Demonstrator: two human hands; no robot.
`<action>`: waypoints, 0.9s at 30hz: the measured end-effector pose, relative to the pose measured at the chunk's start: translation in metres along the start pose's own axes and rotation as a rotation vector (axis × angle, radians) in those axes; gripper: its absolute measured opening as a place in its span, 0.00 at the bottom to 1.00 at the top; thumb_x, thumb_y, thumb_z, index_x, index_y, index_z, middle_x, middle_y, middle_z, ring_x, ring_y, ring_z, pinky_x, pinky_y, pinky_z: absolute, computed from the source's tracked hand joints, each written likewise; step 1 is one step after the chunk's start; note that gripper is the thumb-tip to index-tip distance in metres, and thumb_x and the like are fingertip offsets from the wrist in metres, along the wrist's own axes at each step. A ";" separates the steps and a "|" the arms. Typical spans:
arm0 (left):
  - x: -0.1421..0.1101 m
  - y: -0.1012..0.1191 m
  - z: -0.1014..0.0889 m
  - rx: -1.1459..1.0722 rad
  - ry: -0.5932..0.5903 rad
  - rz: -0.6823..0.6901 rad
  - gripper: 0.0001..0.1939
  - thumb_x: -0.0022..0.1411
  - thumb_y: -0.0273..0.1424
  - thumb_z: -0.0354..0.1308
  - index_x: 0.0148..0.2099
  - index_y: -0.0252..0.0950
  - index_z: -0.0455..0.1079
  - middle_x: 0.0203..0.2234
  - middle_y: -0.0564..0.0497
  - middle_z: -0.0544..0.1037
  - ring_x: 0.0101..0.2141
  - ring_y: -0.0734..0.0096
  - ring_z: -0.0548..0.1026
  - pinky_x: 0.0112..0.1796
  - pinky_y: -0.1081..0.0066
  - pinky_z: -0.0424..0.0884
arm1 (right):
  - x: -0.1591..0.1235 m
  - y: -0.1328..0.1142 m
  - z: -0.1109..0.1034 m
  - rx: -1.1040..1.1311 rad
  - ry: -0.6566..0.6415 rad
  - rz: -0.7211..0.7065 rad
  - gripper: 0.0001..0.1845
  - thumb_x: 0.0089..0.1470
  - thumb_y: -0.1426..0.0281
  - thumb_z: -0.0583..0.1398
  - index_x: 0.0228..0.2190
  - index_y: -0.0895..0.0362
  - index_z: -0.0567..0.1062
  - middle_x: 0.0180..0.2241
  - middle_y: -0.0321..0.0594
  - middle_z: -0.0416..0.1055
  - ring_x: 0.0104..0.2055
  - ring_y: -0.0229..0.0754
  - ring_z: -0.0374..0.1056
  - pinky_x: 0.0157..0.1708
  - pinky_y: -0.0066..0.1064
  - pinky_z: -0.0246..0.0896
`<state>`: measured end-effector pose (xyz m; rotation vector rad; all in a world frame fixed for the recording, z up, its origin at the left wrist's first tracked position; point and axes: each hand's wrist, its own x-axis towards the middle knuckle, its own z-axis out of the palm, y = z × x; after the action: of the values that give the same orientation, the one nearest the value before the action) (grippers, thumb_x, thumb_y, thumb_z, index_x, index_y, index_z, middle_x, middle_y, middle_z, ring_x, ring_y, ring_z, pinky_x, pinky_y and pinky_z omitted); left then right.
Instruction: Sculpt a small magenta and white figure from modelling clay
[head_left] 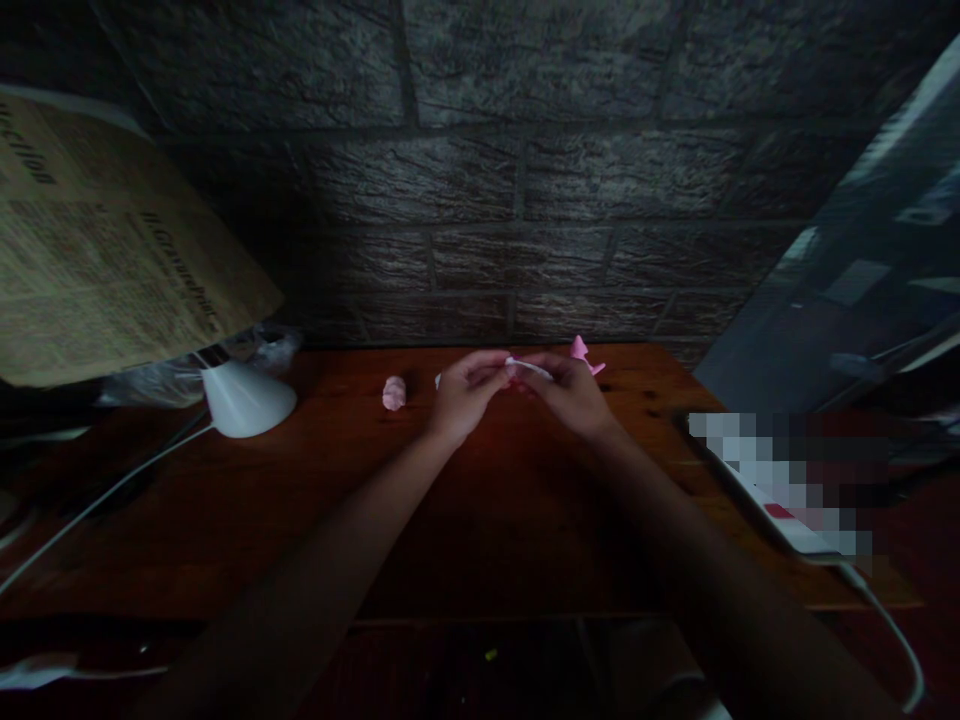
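Both my hands meet over the far middle of a dark wooden table [480, 520]. My left hand [466, 392] and my right hand [571, 392] are closed in a pinch on the same small white-and-pink strip [529, 368], perhaps paper, held between them just above the tabletop. A small pink folded piece [581, 352] lies right behind my right hand. A little pink rolled lump [394, 392] rests on the table to the left of my left hand.
A white lamp base [247, 398] with a cable stands at the left, under a hanging newspaper sheet [105, 250]. Crumpled clear plastic [262, 350] lies behind it. A white power strip [780, 510] with cord sits at the right. A brick-pattern wall closes the back.
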<state>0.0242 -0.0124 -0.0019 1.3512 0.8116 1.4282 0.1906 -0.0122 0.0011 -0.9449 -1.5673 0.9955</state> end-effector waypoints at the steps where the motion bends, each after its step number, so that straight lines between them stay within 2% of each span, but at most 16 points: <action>1: 0.000 0.000 0.000 -0.006 0.002 0.000 0.12 0.52 0.31 0.71 0.40 0.35 0.78 0.36 0.48 0.84 0.35 0.69 0.81 0.44 0.65 0.79 | 0.000 0.000 0.000 -0.001 -0.002 -0.001 0.15 0.53 0.57 0.66 0.35 0.56 0.82 0.31 0.41 0.79 0.32 0.39 0.71 0.35 0.34 0.67; 7: 0.002 -0.003 -0.001 -0.030 0.007 -0.008 0.14 0.56 0.28 0.67 0.46 0.35 0.76 0.39 0.47 0.83 0.36 0.69 0.82 0.45 0.63 0.79 | 0.000 -0.001 0.000 0.031 -0.011 0.026 0.16 0.53 0.57 0.66 0.36 0.57 0.81 0.32 0.42 0.79 0.32 0.39 0.72 0.34 0.34 0.67; 10: 0.001 -0.002 0.000 0.004 0.010 0.003 0.11 0.57 0.30 0.67 0.43 0.35 0.77 0.39 0.46 0.83 0.37 0.68 0.82 0.44 0.63 0.78 | 0.000 -0.002 0.000 0.031 -0.004 0.034 0.16 0.53 0.56 0.66 0.35 0.57 0.81 0.31 0.42 0.79 0.32 0.39 0.72 0.32 0.33 0.67; 15: 0.000 0.000 -0.001 0.060 0.020 0.016 0.13 0.53 0.31 0.70 0.42 0.35 0.77 0.39 0.45 0.84 0.40 0.64 0.82 0.44 0.63 0.79 | -0.001 -0.002 0.001 0.005 0.014 0.025 0.17 0.52 0.56 0.66 0.35 0.57 0.80 0.32 0.42 0.79 0.32 0.39 0.72 0.34 0.33 0.67; 21: 0.002 -0.006 -0.002 0.010 0.013 0.012 0.11 0.58 0.33 0.67 0.44 0.35 0.77 0.41 0.45 0.83 0.41 0.64 0.82 0.44 0.61 0.80 | -0.001 -0.002 0.000 -0.043 0.017 0.008 0.16 0.53 0.56 0.64 0.35 0.57 0.80 0.31 0.42 0.79 0.31 0.40 0.72 0.33 0.33 0.68; 27: 0.002 -0.007 -0.002 -0.039 -0.012 0.001 0.11 0.58 0.33 0.67 0.43 0.35 0.77 0.40 0.45 0.83 0.41 0.64 0.82 0.47 0.59 0.79 | 0.001 -0.002 -0.002 0.024 0.040 0.100 0.15 0.52 0.58 0.64 0.34 0.57 0.78 0.29 0.42 0.78 0.30 0.39 0.72 0.31 0.32 0.68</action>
<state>0.0239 -0.0076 -0.0085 1.3298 0.7715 1.4279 0.1918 -0.0116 0.0032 -1.0291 -1.4839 1.0562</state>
